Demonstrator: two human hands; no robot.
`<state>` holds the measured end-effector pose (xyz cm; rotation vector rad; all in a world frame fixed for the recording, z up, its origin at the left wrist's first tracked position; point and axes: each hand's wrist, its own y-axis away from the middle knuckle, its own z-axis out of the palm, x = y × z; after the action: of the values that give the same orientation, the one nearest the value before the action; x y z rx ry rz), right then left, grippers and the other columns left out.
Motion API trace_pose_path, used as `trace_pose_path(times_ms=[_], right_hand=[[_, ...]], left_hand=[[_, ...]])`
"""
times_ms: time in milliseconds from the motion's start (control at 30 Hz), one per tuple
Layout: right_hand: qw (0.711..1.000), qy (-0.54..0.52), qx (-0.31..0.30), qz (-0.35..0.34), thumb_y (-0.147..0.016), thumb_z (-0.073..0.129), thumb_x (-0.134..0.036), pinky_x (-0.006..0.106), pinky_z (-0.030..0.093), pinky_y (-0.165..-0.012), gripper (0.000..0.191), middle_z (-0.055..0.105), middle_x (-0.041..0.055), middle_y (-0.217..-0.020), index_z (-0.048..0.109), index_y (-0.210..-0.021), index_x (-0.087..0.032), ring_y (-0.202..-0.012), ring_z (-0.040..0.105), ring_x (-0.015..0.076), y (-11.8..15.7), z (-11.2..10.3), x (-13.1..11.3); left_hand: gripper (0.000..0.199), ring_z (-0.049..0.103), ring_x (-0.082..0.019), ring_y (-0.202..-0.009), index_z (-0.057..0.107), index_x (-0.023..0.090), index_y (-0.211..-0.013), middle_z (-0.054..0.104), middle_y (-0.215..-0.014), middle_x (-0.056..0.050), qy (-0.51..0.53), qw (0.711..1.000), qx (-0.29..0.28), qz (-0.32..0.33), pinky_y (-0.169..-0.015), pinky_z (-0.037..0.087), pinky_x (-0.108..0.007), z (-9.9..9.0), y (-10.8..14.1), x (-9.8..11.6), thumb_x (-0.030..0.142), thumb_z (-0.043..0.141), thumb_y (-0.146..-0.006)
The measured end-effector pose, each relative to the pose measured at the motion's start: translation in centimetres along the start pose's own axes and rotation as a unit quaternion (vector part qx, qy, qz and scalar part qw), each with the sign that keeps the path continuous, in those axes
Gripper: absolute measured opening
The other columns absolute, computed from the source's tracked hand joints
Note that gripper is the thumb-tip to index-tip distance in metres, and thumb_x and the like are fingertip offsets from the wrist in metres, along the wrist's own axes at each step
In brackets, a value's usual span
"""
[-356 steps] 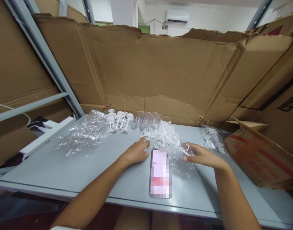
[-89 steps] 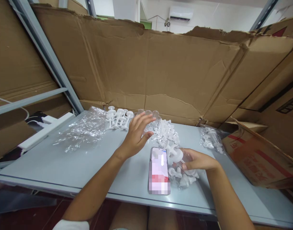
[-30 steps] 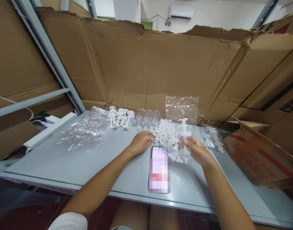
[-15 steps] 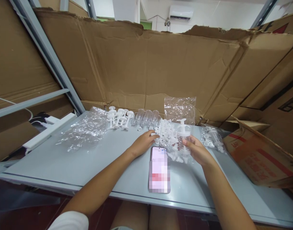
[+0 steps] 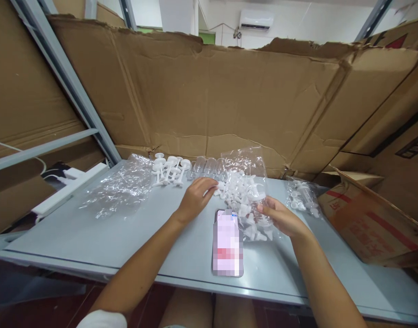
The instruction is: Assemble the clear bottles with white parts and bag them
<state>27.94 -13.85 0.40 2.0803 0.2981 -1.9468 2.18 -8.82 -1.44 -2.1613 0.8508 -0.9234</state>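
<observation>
My right hand [image 5: 280, 216] is closed round a clear plastic barrel with a white collar [image 5: 257, 195], which lies against or inside a clear bag [image 5: 250, 160]; glare hides which. My left hand [image 5: 195, 198] has its thumb and fingers drawn together at the left side of a heap of small white nozzles [image 5: 234, 187]. What lies between those fingertips is too small to make out. More white nozzles [image 5: 255, 233] show through the bag's lower part. A phone [image 5: 227, 243] lies between my forearms.
Several white plungers [image 5: 170, 168] and clear barrels [image 5: 206, 166] stand at the back. Crumpled plastic film [image 5: 120, 187] lies to the left, near a white power strip [image 5: 70, 189]. A filled bag [image 5: 302, 196] and a cardboard box [image 5: 373, 223] are at the right. Cardboard [image 5: 229, 95] walls the table's back.
The barrel in my right hand has tilted and dropped, its white handle no longer standing up. The clear bag's upper part has shifted left. My left hand has risen slightly and moved left.
</observation>
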Motion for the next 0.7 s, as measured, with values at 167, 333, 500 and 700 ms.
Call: trace_pose_path(times_ms=[167,333,500,700], right_hand=[[0.990,0.025,-0.137,0.034,-0.073,0.065,-0.034,0.026,0.048,-0.060,0.025,0.059,0.0017,-0.076,0.059,-0.090,-0.017,-0.068,0.056,0.0144,0.5,0.3,0.1],[0.969,0.044,-0.234,0.068,-0.070,0.068,-0.031,0.026,0.050,-0.065,0.027,0.058,0.0006,-0.081,0.060,-0.091,-0.016,-0.072,0.055,0.0132,0.8,0.6,0.1],[0.972,0.022,-0.219,0.077,-0.071,0.067,-0.031,0.025,0.050,-0.061,0.028,0.057,0.0004,-0.081,0.059,-0.094,-0.017,-0.070,0.055,0.0126,0.8,0.5,0.2],[0.976,0.032,-0.204,0.072,-0.072,0.066,-0.033,0.027,0.050,-0.065,0.034,0.058,0.0023,-0.082,0.059,-0.100,-0.017,-0.071,0.056,0.0136,0.8,0.4,0.0]], left_hand=[[0.009,0.059,-0.017,-0.092,0.055,0.022,-0.091,0.064,-0.093,-0.003,0.008,0.982,0.186,0.007,-0.084,0.048,-0.035,-1.7,0.0,1.0,0.020,0.053,-0.082],[0.008,0.060,-0.016,-0.088,0.057,0.021,-0.089,0.065,-0.090,-0.004,0.002,0.990,0.142,0.002,-0.080,0.049,-0.032,-2.2,-0.1,1.3,0.021,0.052,-0.083],[0.010,0.060,-0.014,-0.074,0.060,0.020,-0.088,0.065,-0.084,-0.003,0.055,0.997,0.059,-0.011,-0.068,0.051,-0.028,-2.9,-0.1,1.4,0.024,0.054,-0.082],[0.016,0.059,-0.018,-0.096,0.065,0.022,-0.089,0.064,-0.106,-0.005,0.154,0.985,-0.042,-0.072,-0.071,0.053,-0.029,-3.7,0.1,1.6,0.025,0.051,-0.083]])
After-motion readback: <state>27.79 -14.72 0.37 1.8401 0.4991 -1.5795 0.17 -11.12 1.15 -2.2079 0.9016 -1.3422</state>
